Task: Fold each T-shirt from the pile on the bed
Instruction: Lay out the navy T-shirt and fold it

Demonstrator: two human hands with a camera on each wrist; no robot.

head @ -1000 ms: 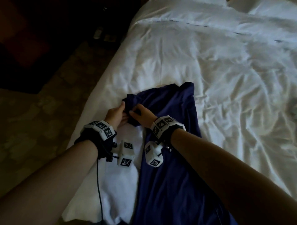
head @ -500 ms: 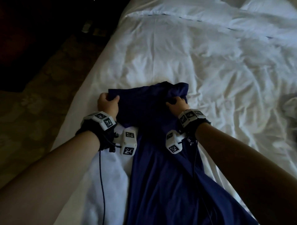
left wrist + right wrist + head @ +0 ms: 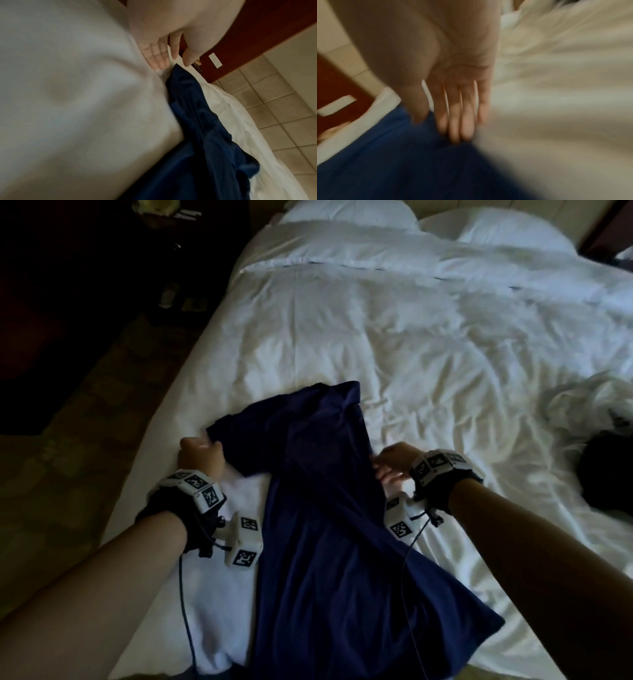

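A navy T-shirt [image 3: 325, 508] lies lengthwise on the white bed [image 3: 376, 337], its top end away from me and one sleeve spread to the left. My left hand [image 3: 200, 451] is at the tip of that left sleeve. In the left wrist view its fingers [image 3: 159, 59] are straight with the thumb apart, and the navy T-shirt [image 3: 205, 135] ends just beyond them, not gripped. My right hand [image 3: 390, 463] is at the shirt's right edge. The blurred right wrist view shows straight fingers [image 3: 455, 121] touching the navy T-shirt [image 3: 402, 162].
A crumpled white garment [image 3: 582, 405] and a dark one [image 3: 606, 474] lie in a heap at the bed's right side. Pillows [image 3: 507, 231] sit at the head. The bed's left edge [image 3: 150, 446] drops to a dark floor just beside my left hand.
Both hands, which gripped the bunched top of the shirt, have pulled apart sideways and let go. The shirt now lies wider, with its left sleeve drawn out.
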